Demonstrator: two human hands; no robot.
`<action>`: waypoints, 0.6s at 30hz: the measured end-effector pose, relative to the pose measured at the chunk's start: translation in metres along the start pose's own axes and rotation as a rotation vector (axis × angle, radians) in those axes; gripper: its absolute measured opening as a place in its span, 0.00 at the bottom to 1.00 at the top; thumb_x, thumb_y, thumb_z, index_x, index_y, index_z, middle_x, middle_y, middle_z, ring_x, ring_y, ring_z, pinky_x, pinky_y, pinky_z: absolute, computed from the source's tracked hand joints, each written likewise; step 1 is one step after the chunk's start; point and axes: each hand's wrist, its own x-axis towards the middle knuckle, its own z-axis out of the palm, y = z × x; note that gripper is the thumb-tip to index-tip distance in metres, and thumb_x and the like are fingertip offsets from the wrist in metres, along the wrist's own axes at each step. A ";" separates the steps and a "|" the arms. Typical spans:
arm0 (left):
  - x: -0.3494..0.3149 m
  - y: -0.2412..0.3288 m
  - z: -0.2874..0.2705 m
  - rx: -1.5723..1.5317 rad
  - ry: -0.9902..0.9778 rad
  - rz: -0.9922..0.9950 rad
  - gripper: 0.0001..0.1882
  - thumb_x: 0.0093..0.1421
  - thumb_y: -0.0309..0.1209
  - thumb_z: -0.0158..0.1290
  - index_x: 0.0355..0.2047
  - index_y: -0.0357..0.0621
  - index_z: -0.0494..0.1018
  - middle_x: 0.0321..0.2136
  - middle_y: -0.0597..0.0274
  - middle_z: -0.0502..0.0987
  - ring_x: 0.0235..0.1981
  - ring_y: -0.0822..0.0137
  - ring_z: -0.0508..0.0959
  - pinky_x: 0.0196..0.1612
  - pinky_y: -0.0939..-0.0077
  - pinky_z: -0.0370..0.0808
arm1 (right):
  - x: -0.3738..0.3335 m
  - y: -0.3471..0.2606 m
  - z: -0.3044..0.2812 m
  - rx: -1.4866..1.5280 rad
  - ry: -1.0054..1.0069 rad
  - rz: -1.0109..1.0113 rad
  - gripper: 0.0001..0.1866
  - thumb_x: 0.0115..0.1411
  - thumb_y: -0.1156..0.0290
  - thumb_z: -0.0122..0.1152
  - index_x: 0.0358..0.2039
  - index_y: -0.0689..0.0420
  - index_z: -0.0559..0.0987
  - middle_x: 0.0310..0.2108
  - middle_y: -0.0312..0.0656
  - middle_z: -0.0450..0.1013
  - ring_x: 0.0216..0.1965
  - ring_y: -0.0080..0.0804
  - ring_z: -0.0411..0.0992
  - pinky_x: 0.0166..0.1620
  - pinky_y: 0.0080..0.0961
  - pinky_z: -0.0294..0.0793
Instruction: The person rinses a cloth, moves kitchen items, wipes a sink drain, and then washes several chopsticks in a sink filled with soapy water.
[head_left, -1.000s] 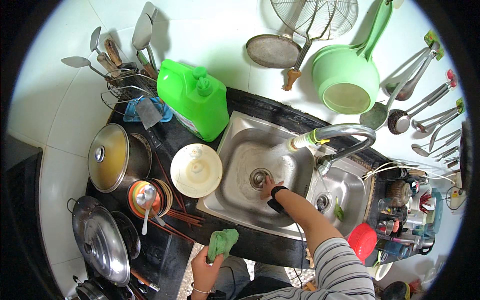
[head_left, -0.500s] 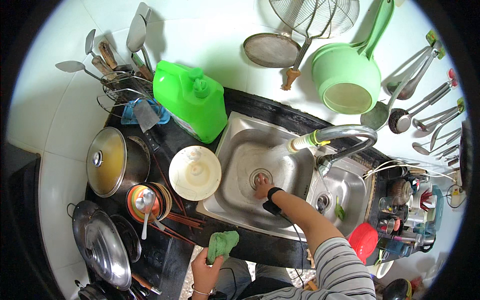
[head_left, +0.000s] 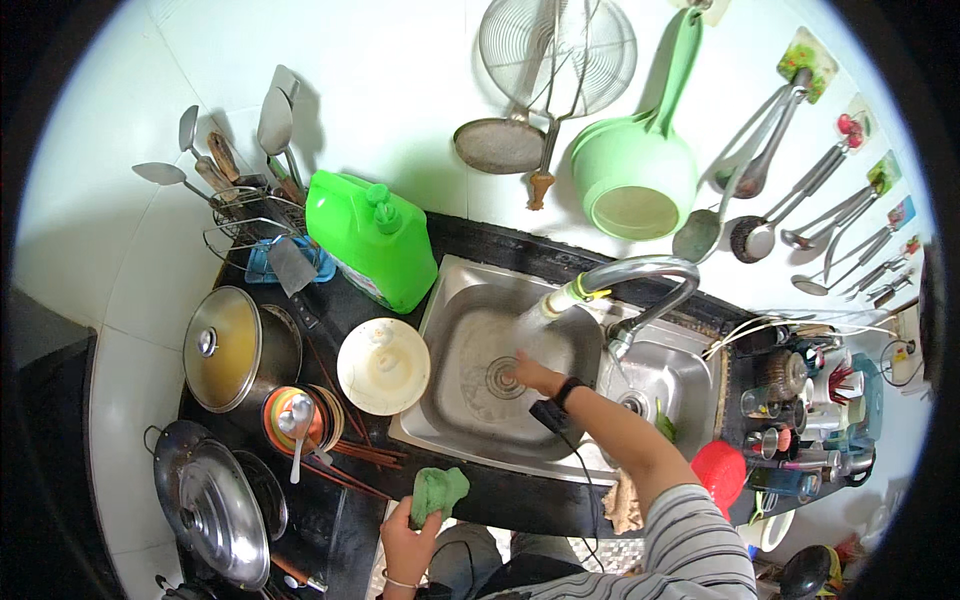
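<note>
My left hand (head_left: 407,545) is closed on a green cloth (head_left: 438,493), in front of the counter's near edge. My right hand (head_left: 538,376) reaches into the large steel sink basin (head_left: 465,415), just right of the drain (head_left: 502,378). Its fingers look apart and hold nothing that I can see, though they are small and partly blurred. Water runs from the curved faucet (head_left: 655,265) through its yellow-banded nozzle (head_left: 562,302) into this basin, beyond my hand. A cream bowl (head_left: 384,367) rests at the sink's left edge.
Left of the bowl are stacked bowls with spoons (head_left: 296,418), chopsticks (head_left: 365,452), a lidded pot (head_left: 222,350) and a wok lid (head_left: 222,515). A green jug (head_left: 372,240) stands behind. A smaller basin (head_left: 675,390) and a red bowl (head_left: 719,476) lie right; utensils hang above.
My right hand has lifted off the drain and shifted slightly to its right. The left hand still grips the green cloth. The whole view has shifted a little.
</note>
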 end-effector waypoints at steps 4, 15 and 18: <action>-0.005 0.031 0.000 0.017 -0.016 0.084 0.09 0.48 0.27 0.56 0.29 0.36 0.72 0.19 0.53 0.73 0.20 0.65 0.73 0.25 0.73 0.68 | -0.094 0.029 -0.021 1.115 0.306 0.041 0.30 0.57 0.62 0.52 0.58 0.56 0.56 0.56 0.42 0.56 0.57 0.38 0.56 0.56 0.41 0.55; -0.049 0.057 0.009 -0.037 0.072 0.297 0.10 0.49 0.28 0.56 0.31 0.36 0.70 0.24 0.48 0.72 0.27 0.50 0.75 0.29 0.67 0.70 | -0.142 0.054 -0.027 1.248 0.983 -0.232 0.40 0.54 0.77 0.49 0.64 0.52 0.42 0.56 0.45 0.54 0.52 0.36 0.59 0.60 0.33 0.46; -0.063 0.056 0.016 -0.024 0.085 0.289 0.10 0.50 0.29 0.55 0.31 0.37 0.70 0.24 0.48 0.72 0.28 0.50 0.74 0.29 0.67 0.69 | -0.130 0.040 -0.027 0.785 1.153 -0.156 0.44 0.52 0.78 0.51 0.64 0.57 0.38 0.62 0.54 0.45 0.61 0.43 0.48 0.63 0.35 0.39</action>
